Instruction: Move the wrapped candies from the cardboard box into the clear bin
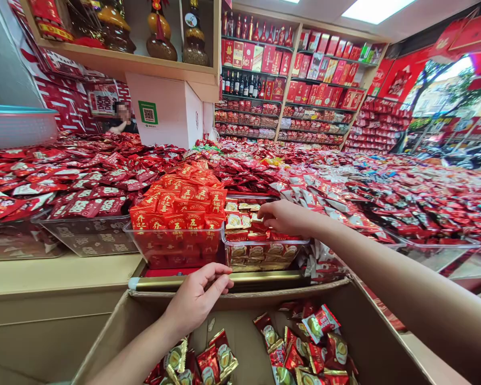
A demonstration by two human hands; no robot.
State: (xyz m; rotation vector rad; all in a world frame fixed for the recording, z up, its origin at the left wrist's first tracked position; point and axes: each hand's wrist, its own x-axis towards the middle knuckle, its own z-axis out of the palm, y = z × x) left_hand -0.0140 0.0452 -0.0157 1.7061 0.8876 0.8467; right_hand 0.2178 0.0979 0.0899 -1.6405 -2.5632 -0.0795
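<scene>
My right hand (pixel 291 218) reaches over a clear plastic bin (pixel 264 251) of red and gold candy packets, its bent fingers touching or just above the packets (pixel 236 220). What lies under those fingertips is hidden. My left hand (pixel 202 295) hovers over the back edge of an open cardboard box (pixel 116 331), fingers curled loosely and slightly apart, with nothing in them. Inside the box lie loose red and gold packets, one pile (pixel 304 347) at the right and another (pixel 208 363) at the left. A bin of orange-red packets (pixel 176 214) stands left of the candy bin.
More bins of red packets (pixel 92 200) line the counter on both sides. A white box with a QR code (pixel 160 112) stands behind. Shelves of bottles and red boxes (pixel 264 56) cover the back wall. A person (pixel 122 120) is at the far left.
</scene>
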